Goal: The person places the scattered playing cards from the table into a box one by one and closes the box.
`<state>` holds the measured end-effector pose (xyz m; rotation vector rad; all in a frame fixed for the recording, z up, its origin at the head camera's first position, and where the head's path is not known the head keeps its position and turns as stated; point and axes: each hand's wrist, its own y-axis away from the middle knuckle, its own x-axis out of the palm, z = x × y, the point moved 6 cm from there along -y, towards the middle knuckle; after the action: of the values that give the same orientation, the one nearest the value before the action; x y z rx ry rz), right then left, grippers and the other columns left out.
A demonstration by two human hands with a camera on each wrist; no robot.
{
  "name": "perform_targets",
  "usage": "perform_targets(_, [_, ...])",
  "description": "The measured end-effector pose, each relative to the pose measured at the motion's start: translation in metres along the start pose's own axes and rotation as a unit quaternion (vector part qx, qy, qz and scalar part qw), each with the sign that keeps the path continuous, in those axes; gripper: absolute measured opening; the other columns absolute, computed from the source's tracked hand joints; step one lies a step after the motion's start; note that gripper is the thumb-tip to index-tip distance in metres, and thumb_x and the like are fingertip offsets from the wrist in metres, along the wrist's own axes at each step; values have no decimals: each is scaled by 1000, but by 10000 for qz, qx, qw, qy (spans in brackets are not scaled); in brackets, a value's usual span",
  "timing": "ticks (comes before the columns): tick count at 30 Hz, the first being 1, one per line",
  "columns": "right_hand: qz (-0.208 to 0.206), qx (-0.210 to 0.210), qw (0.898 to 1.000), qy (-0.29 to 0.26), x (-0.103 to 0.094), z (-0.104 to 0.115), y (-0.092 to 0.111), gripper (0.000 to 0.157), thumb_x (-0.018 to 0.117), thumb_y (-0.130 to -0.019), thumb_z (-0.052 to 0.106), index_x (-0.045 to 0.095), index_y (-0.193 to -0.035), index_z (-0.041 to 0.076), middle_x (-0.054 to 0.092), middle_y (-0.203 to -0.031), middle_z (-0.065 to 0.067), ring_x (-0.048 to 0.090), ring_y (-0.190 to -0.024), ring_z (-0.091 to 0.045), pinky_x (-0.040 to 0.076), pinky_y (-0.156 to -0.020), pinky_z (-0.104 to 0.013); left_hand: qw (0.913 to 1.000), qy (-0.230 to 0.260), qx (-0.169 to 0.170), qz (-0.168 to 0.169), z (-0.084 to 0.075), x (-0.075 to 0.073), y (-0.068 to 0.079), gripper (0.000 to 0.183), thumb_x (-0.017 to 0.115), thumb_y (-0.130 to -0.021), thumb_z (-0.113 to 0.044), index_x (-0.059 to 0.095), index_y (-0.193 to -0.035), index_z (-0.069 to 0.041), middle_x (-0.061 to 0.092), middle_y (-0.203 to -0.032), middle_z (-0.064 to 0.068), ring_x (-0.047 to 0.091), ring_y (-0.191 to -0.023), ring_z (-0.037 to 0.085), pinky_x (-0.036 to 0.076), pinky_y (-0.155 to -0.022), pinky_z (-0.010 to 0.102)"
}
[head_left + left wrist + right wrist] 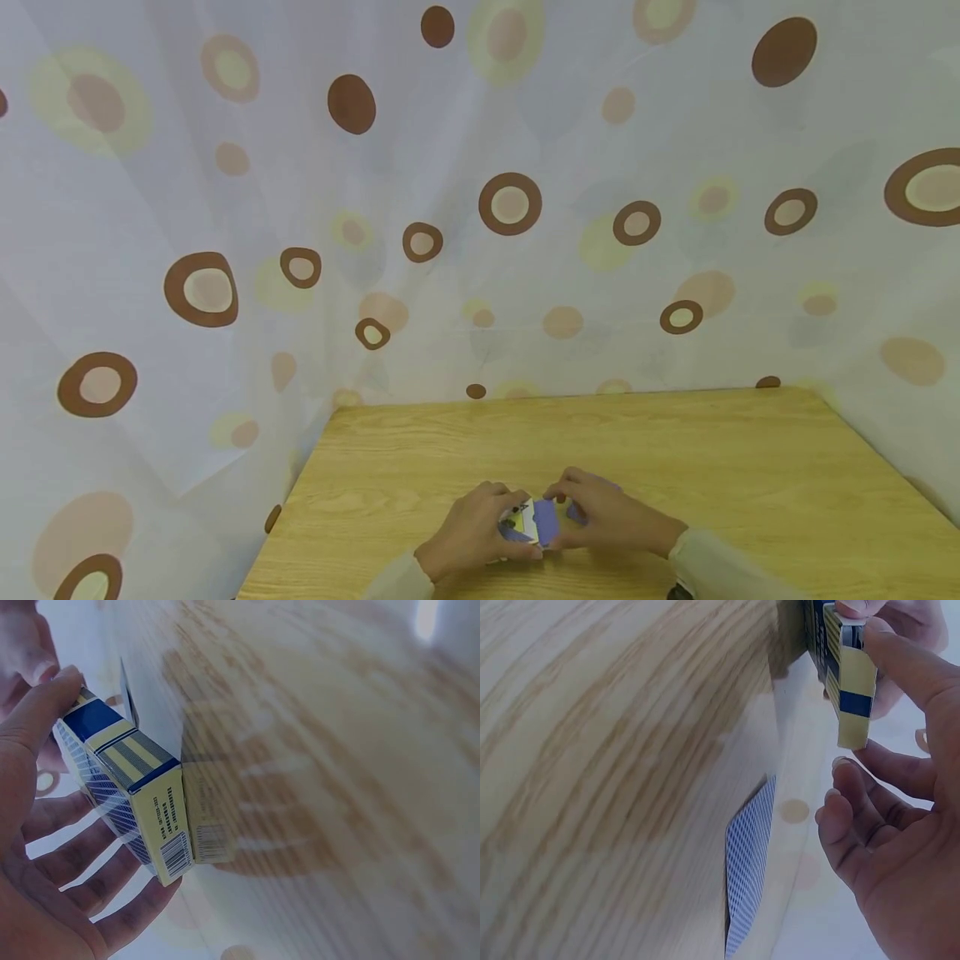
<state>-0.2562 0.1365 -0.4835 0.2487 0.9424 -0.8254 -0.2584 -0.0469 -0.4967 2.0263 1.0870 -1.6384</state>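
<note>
My left hand (pixel 480 527) holds a small playing-card box (pixel 150 817), thumb along one edge and fingers spread along the other side. The box is cream and blue, with a barcode on its end, and it is tilted close over the table. At the other end a cream flap (pixel 855 679) with a blue band stands folded out. My right hand (pixel 611 517) has its thumb and forefinger at this flap, its other fingers loosely bent. Below the right hand, blue-patterned playing cards (pixel 750 862) lie on the table, partly covered by that hand in the head view.
The wood-grain table (pixel 420 450) has a glossy surface that reflects the box and hand. A white sheet (pixel 450 283) with brown and yellow circles hangs along the back and both sides. A dark band (pixel 679 592) shows at the right sleeve.
</note>
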Motion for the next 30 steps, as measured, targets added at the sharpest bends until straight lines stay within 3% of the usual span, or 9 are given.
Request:
perform_targets(6, [10,91,9998,-161,8,3,-5,70,76,-87,54,63,-133,3,55,-113,-2,46,-73,-3,47,-64,-22,10000,-31,-30,1,0,1,-1,82,76,-77,-70,66,-137,-15,68,-118,1,55,-95,6,44,-68,15])
perform_targets(11, [-64,146,9997,-208,7,3,-4,72,76,-86,55,61,-134,3,54,-114,-2,50,-76,-8,48,-67,-23,10000,5,-46,-1,-1,-1,-1,82,77,-77,-69,67,-137,-14,68,-118,3,55,-95,6,44,-69,16])
perform_targets(18, [-140,5,9996,-226,-1,1,-2,53,75,-94,45,65,-128,5,55,-110,-3,55,-77,-13,50,-68,-23,9999,-143,-31,-64,0,-2,0,81,75,-77,-69,67,-136,-15,68,-120,2,57,-96,7,44,-70,15])
perform_targets(24, [-171,33,9997,-158,1,2,-4,44,74,-94,42,66,-120,7,55,-111,0,52,-77,-7,50,-70,-22,9999,-125,-24,-48,0,-2,-2,81,76,-77,-69,67,-137,-15,68,-119,3,58,-99,9,46,-71,16])
perform_targets(30, [-57,126,9992,-379,7,3,-6,30,76,-94,40,67,-112,18,51,-107,4,48,-76,-4,48,-66,-23,9999,-45,-140,27,0,0,-2,82,76,-77,-71,67,-137,-16,68,-120,2,57,-98,7,43,-67,15])
